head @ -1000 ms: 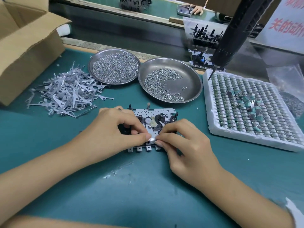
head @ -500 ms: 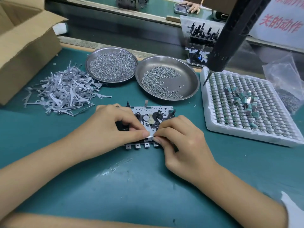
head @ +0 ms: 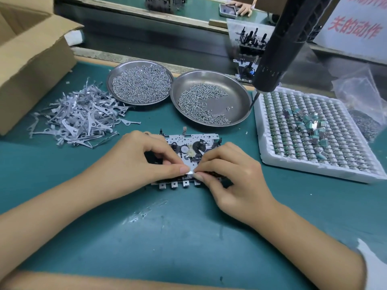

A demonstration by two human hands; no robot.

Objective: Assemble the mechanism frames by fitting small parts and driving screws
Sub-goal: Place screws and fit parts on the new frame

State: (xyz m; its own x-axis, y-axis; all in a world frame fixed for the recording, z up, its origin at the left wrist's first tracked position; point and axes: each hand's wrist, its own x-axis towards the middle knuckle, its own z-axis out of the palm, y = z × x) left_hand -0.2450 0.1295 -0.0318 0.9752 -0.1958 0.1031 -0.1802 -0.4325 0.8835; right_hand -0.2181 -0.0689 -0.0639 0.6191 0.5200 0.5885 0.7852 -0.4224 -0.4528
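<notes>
Centrally, head view: mechanism frame (head: 189,144) lies flat on the green tabletop (head: 188,237), just below the two steel dishes. Left hand (head: 134,164) and right hand (head: 234,176) meet over the frame's near edge. Both grips are closed as pinches: thumb and forefinger tips of each hand clamp the same small metal part (head: 191,173), fingertips nearly touching. A row of metal tabs (head: 173,184) juts from the frame's near side below the fingers.

Left dish (head: 139,83) is heaped with small silver parts; right dish (head: 210,97) holds a thinner crescent of screws. Pile of flat grey levers (head: 81,118) sits to the left, beside a cardboard box (head: 31,65). White foam tray (head: 314,132) at right holds rows of small components, with loose teal pieces on top. Black powered screwdriver (head: 280,42) hangs above the tray's far-left corner, bit pointing down.
</notes>
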